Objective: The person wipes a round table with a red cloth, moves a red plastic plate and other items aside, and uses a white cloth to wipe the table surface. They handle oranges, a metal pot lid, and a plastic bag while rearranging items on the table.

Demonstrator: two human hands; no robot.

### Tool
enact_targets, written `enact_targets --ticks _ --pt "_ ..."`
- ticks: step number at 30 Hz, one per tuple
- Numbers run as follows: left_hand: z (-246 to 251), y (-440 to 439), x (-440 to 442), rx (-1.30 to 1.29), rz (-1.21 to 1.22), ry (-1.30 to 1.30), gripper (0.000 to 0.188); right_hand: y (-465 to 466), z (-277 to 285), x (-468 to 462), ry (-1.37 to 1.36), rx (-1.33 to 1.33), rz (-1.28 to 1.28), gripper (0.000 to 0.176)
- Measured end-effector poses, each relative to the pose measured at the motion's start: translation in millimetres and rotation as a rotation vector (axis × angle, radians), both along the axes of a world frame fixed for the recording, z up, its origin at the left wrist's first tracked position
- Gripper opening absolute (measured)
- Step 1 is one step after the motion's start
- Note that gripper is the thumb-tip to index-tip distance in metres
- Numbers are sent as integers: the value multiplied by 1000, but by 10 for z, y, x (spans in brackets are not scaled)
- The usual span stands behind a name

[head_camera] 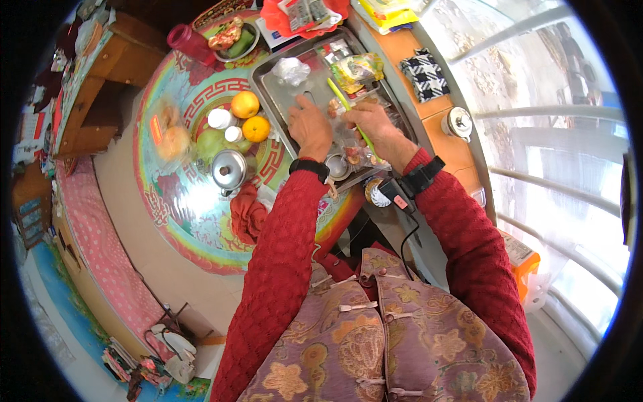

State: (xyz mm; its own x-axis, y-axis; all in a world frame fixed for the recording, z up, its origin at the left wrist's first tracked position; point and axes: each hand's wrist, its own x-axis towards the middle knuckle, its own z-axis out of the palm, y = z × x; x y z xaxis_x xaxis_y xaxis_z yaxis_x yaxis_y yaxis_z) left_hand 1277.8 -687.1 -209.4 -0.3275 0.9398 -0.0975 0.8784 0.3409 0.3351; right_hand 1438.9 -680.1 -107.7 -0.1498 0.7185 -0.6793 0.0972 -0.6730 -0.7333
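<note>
A large metal tray (pixel 282 75) lies on the round table in front of me. My left hand (pixel 310 126) reaches palm down over its near left part, fingers partly spread, and I see nothing held in it. A long, thin bright green tool (pixel 339 94) passes through the grip of my right hand (pixel 374 125); its exact kind is unclear. Clear plastic bags with small food pieces (pixel 355 156) lie below that hand. A crumpled clear plastic bag (pixel 291 71) rests beyond my left hand. Towards the tray's far right is a yellow-green food packet (pixel 357 70).
Left of the tray are two oranges (pixel 256 129), white bottles (pixel 221 118), a lidded metal pot (pixel 229 171) and a red cloth (pixel 248 213). A red basket (pixel 304 17) stands beyond. A lidded cup (pixel 458 123) sits on the right ledge. A black cable (pixel 409 236) hangs near my right wrist.
</note>
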Motion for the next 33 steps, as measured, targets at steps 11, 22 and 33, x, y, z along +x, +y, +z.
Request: enact_targets --ticks 11,22,33 --pt "-96 -104 31 -22 72 -97 49 47 -413 93 -50 33 13 12" --pt "283 -105 -348 47 245 -713 50 -19 -243 44 124 -125 -90 30" --pt "1125 -272 139 230 -320 -1367 20 -168 532 270 443 281 -300 29"
